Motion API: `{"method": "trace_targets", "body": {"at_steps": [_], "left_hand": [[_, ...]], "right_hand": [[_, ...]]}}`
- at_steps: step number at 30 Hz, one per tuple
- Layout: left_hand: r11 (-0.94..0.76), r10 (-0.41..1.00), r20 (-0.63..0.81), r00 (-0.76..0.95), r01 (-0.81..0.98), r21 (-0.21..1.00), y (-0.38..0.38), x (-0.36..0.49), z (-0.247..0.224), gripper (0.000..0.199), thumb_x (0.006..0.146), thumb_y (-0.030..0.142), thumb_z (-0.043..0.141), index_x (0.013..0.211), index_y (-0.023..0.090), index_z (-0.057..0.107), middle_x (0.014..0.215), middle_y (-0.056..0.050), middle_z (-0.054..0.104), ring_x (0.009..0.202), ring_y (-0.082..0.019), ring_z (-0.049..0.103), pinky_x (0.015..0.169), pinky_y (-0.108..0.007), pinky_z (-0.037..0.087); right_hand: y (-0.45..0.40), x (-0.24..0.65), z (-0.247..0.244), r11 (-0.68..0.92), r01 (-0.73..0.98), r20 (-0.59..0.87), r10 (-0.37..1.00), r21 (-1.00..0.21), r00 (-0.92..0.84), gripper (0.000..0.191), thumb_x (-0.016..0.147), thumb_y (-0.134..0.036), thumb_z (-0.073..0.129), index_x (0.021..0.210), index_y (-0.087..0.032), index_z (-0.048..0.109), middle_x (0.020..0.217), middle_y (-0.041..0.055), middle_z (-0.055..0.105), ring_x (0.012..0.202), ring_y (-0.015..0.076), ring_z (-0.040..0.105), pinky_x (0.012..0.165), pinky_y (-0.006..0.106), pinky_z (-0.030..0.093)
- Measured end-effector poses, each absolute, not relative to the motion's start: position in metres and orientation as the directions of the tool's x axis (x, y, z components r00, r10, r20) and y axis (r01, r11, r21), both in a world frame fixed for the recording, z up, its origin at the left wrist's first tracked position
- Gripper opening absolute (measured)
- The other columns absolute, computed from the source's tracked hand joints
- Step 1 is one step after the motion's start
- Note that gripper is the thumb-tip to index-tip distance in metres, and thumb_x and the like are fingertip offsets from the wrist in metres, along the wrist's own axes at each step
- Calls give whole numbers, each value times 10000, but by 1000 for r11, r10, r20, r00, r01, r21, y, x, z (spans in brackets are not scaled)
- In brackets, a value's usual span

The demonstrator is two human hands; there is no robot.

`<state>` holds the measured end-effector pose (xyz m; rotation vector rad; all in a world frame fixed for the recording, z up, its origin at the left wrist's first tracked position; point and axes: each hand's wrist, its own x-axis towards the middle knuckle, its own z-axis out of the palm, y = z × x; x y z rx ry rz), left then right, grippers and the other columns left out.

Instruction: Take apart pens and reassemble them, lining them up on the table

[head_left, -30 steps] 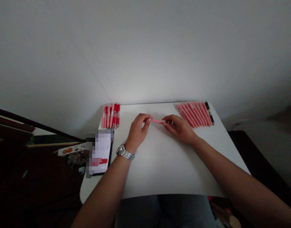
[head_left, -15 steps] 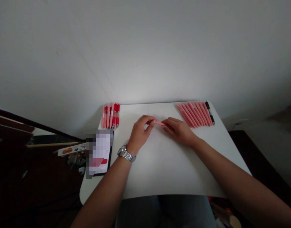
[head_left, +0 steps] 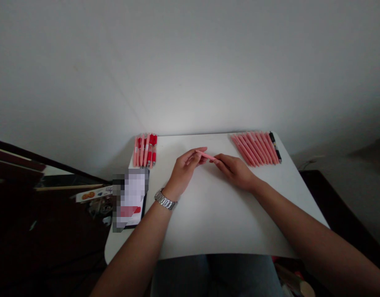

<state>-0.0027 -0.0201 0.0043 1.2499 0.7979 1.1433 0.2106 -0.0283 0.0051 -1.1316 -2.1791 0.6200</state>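
A slim pink pen (head_left: 206, 155) is held slantwise above the middle of the white table (head_left: 208, 222). My right hand (head_left: 235, 170) pinches its right end between thumb and fingers. On the other side, my left hand (head_left: 185, 167), with a metal watch (head_left: 165, 199) at the wrist, has its thumb against the pen's left end; its index finger is stretched out beyond the pen. The other left fingers lie partly hidden behind it. Right of my hands, several pink pens (head_left: 255, 149) lie side by side, with a black pen (head_left: 275, 147) at their right end.
At the back left lies a group of pink pens (head_left: 142, 152) and red pens (head_left: 154, 149). A phone (head_left: 134, 214), partly blurred out, rests at the table's left edge. A pale wall (head_left: 190, 74) rises behind the table.
The left fingers have loosened from a pinch and straightened, with the index finger now extended. More of the pen shows, and its left end has tilted slightly upward.
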Motion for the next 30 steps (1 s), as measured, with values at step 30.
{"method": "trace_targets", "body": {"at_steps": [30], "left_hand": [[-77,964,129,230,-222,972,-24,3,10,353,925,488,662,1031,171,777,1144,-106,743,1007,-192,691,999,-353,550]], "right_hand": [[-28,206,0,573,653,398,818,-494,-416,326,1070,-425,400,998,-196,621,851,76,688,757,205,629,693,299,447]]}}
